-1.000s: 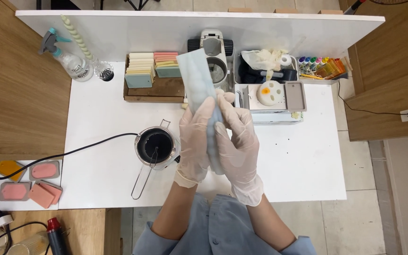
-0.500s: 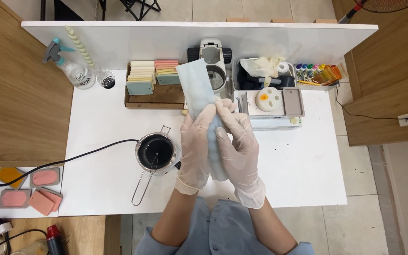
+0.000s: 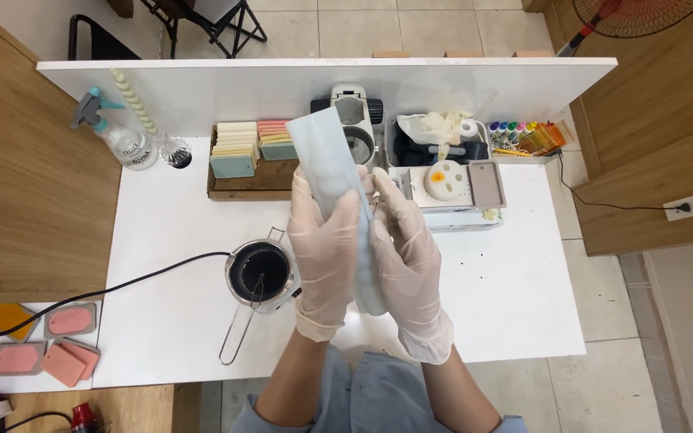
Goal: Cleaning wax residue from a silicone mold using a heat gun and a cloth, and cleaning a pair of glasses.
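Little changed since earlier: long pale blue mould (image 3: 326, 156) still held upright above white table (image 3: 515, 297). Left hand (image 3: 324, 248) and right hand (image 3: 404, 256), both gloved, closed around its lower half

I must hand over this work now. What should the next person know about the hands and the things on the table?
Left hand and right hand, both gloved, grip a long pale blue silicone mould from its two sides, held above the white table.
The small dark melting pot with its cord sits left of the hands.
Stacked coloured blocks lie in a wooden tray behind.
Done or left: cannot tell.
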